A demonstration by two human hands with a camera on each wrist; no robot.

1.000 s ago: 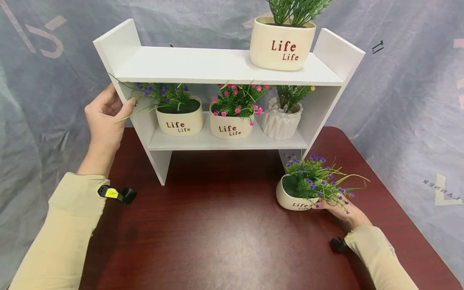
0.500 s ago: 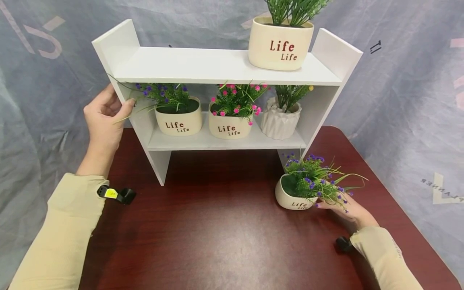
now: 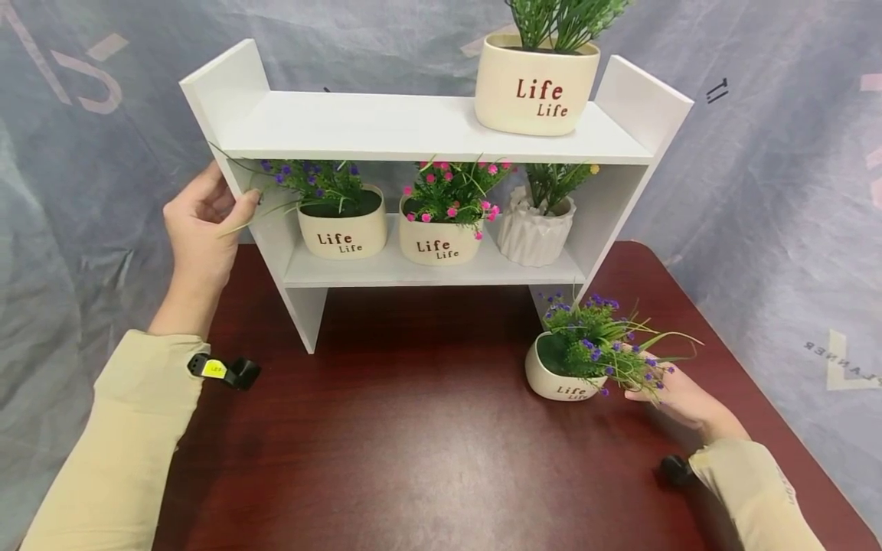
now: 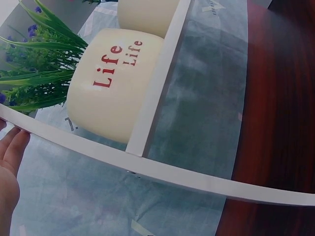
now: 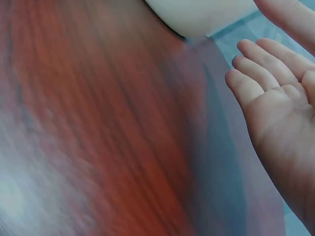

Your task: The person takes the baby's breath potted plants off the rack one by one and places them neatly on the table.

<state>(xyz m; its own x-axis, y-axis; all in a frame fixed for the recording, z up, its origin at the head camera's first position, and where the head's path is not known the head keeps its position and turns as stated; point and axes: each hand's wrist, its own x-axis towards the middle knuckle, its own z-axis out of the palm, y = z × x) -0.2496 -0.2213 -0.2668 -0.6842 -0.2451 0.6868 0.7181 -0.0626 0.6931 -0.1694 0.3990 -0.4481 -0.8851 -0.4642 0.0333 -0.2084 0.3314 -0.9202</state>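
My left hand (image 3: 201, 233) grips the left side panel of a white two-tier shelf (image 3: 365, 126), thumb on the near side. In the left wrist view its fingers (image 4: 15, 147) lie against the white panel edge. A cream oval flowerpot (image 3: 554, 383) with purple flowers stands on the table by the shelf's right leg. Just right of it is my right hand (image 3: 678, 398), partly hidden by the leaves. The right wrist view shows that hand's fingers extended, with nothing held, apart from the flowerpot (image 5: 206, 14).
On the lower tier stand a purple-flowered pot (image 3: 344, 229), a pink-flowered pot (image 3: 437, 241) and a ribbed white pot (image 3: 534, 233). A larger cream pot (image 3: 537, 84) with green foliage sits on the top tier. The dark red table (image 3: 413, 428) is backed by grey cloth (image 3: 772, 191).
My right hand has let go of the purple-flowered flowerpot on the table and drawn back to the right. That pot stays in place. My left hand keeps its grip on the shelf.
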